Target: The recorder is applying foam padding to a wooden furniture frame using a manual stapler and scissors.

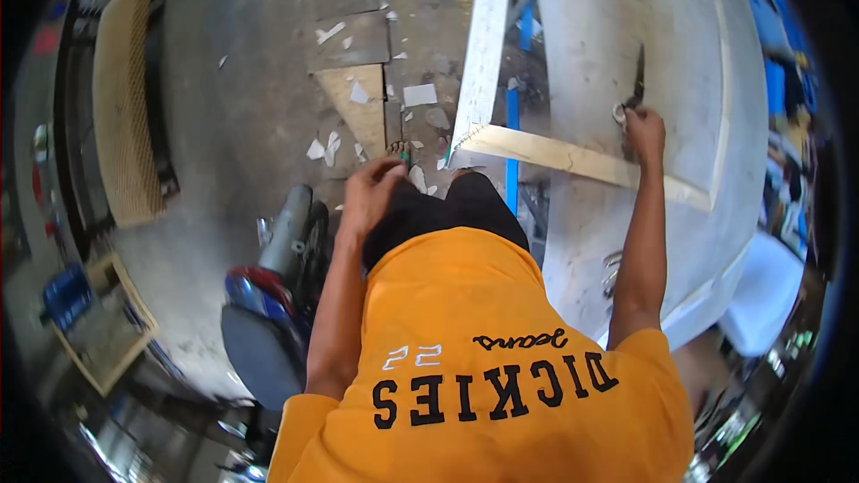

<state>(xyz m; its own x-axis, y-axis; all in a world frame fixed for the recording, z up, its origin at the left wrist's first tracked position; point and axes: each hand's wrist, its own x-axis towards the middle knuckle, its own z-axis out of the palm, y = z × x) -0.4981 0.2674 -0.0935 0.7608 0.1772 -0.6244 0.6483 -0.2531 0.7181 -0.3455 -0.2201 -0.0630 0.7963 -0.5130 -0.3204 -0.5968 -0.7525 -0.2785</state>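
My right hand [646, 136] is closed around a dark tool with a long pointed blade [639, 76], held over the pale sheet-covered surface on the right. A small whitish ring [619, 114] shows beside the fingers; whether it belongs to the tool I cannot tell. Below that hand, a pale wooden strip [546, 151] runs across to the surface. Its left end meets a long white strip [483, 54] reaching away from me. My left hand [371, 194] hangs above my left thigh, slightly blurred, fingers loosely bent, with nothing visible in it.
White scraps [419, 95] and a triangular board piece [358, 98] lie on the floor ahead. A motorbike [268, 313] stands close at my left. Farther left are a long tan panel [130, 98] and a wooden frame [107, 367]. Blue bars [513, 139] stand beside the pale surface.
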